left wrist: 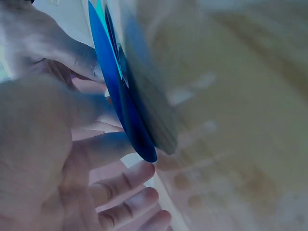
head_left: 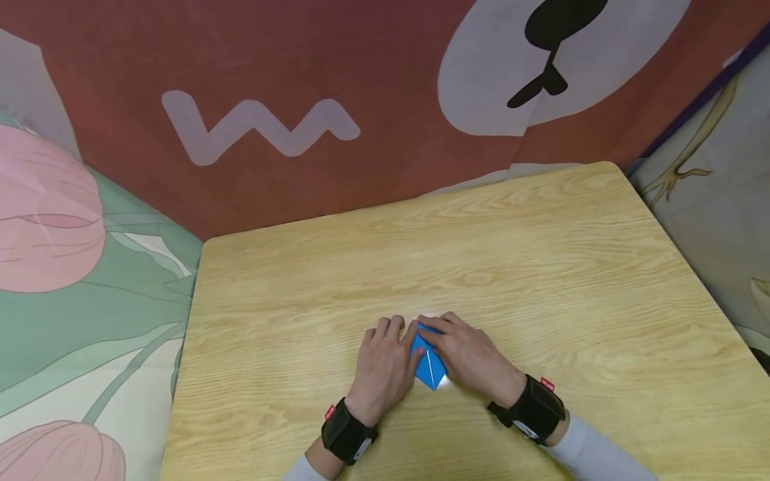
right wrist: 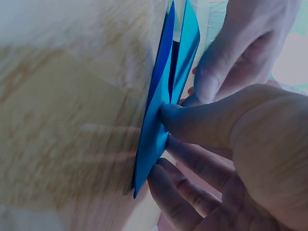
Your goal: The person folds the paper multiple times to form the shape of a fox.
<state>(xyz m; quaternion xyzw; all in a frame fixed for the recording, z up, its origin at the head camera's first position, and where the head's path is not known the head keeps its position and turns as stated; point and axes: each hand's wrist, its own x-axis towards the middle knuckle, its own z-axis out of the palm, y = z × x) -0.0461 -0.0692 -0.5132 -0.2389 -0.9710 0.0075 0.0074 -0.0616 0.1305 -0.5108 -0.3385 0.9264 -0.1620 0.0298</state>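
A blue origami paper (head_left: pixel 430 371), folded into a narrow diamond with a pale seam down its middle, lies on the table between both hands. The left hand (head_left: pixel 383 366) rests along its left side, thumb and index finger touching it, the other fingers spread fairly straight. From the right, the right hand (head_left: pixel 475 354) holds the paper's far end with thumb and bent fingers. Seen edge-on in the right wrist view, the paper (right wrist: pixel 155 139) has raised, parted layers, and the right thumb (right wrist: pixel 187 118) presses on its face. In the left wrist view its blue edge (left wrist: pixel 118 91) overlaps the left fingers.
The light wooden table (head_left: pixel 289 294) has rounded far corners. Behind it hangs a reddish-brown cloth (head_left: pixel 301 187) with pale shapes, and a flower-patterned cloth (head_left: pixel 90 334) hangs at the left. Black bands (head_left: pixel 537 409) wrap both wrists.
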